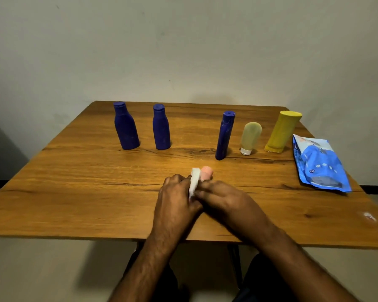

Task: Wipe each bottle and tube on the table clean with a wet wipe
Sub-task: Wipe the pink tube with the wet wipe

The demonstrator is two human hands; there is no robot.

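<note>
Head view: both hands work a pink tube [206, 172] with a white wet wipe [194, 180] over the near-middle of the wooden table [74, 192].
Right hand [222, 196] curls round the tube's lower part; its long axis points away, rounded end toward the far edge. Left hand [175, 197] pinches the wipe against the tube's left side, just beside the right fingers. Five containers and the blue wipe pack [319, 164] stand well apart, farther back.
</note>
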